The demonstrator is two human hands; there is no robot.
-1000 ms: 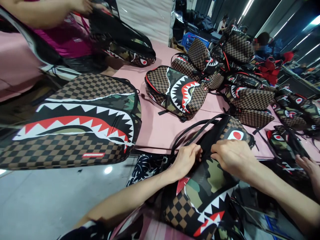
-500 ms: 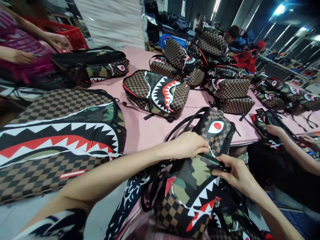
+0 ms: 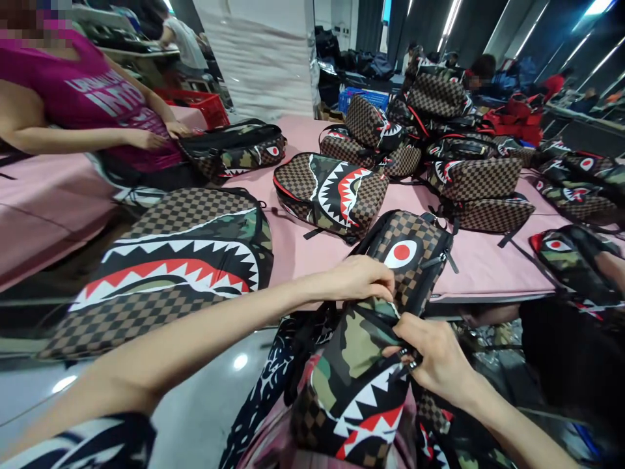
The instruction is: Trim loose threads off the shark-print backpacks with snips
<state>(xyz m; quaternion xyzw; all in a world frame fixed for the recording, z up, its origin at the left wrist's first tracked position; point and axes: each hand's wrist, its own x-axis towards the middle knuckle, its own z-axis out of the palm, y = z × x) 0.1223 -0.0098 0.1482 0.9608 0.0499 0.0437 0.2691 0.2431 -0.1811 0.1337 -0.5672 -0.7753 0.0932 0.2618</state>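
A backpack (image 3: 366, 352) with brown-and-black checks, a camouflage panel, a red-and-white eye and a shark mouth lies tilted between my lap and the table edge. My left hand (image 3: 366, 279) is closed, pinching the fabric where the checked part meets the camouflage. My right hand (image 3: 439, 358) grips the bag's side at the same seam, thumb on top. Small dark shiny pieces show by its fingers; I cannot tell whether they are zipper pulls. A zipper pull (image 3: 452, 262) hangs at the bag's upper right.
The pink table (image 3: 293, 260) bears a large shark backpack (image 3: 166, 267) at left, another backpack (image 3: 332, 195) ahead and a stacked pile of backpacks (image 3: 439, 98) behind. A person in magenta (image 3: 97, 98) handles a bag (image 3: 239, 150). At right, another person's hand (image 3: 612, 270) touches a bag.
My view has turned left, showing more of the person in magenta. Both hands keep their grip near the same seam, and the backpack sits slightly further left in view.
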